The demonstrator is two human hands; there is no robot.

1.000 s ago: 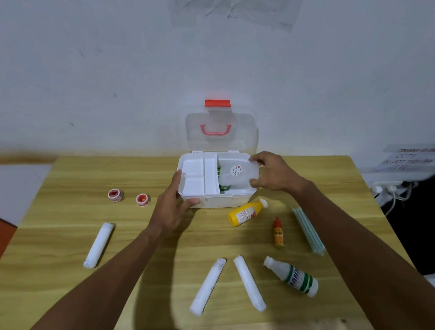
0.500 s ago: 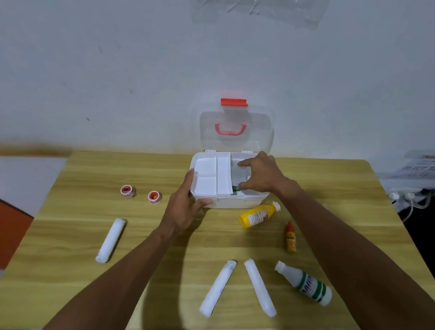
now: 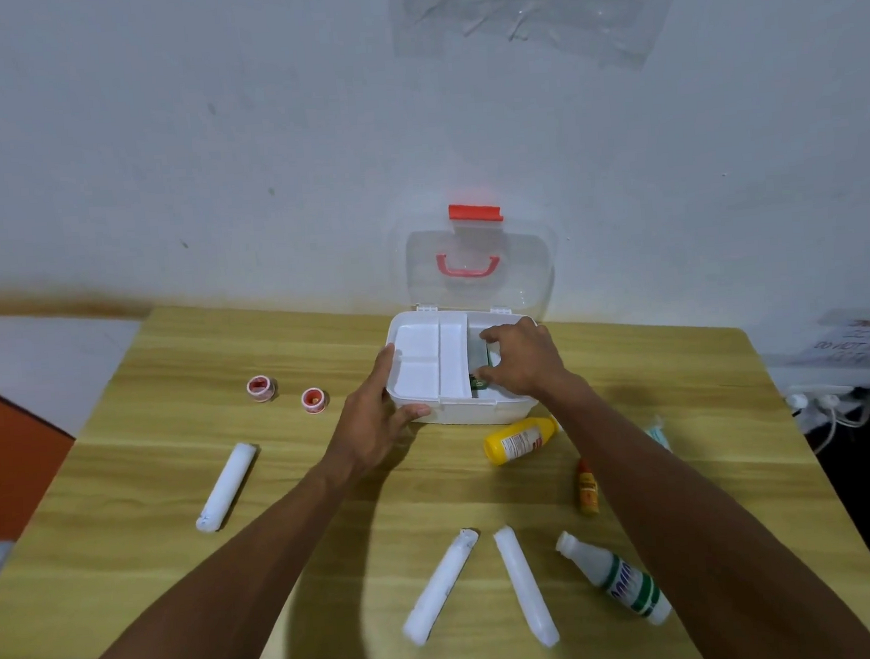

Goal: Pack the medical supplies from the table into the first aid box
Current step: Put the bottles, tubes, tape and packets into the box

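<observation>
The white first aid box (image 3: 472, 415) stands at the table's far edge with its clear lid (image 3: 480, 269) upright. My left hand (image 3: 375, 426) grips its front left corner. My right hand (image 3: 525, 359) is down in the right compartment, fingers closed around a white packet, with something green (image 3: 480, 380) beside the thumb. On the table lie a yellow bottle (image 3: 520, 439), a small orange bottle (image 3: 587, 488), a white bottle with a green label (image 3: 620, 581), three white rolls (image 3: 227, 485) (image 3: 440, 586) (image 3: 525, 585) and two red tape rolls (image 3: 260, 387) (image 3: 314, 400).
A teal packet (image 3: 656, 432) shows partly behind my right forearm. The wall runs right behind the box. A white power strip with cables (image 3: 828, 389) sits off the table's right edge. An orange surface (image 3: 10, 462) lies to the left of the table.
My right hand has lowered the white packet from above the box rim down into the right compartment. My left hand has stayed on the box's corner.
</observation>
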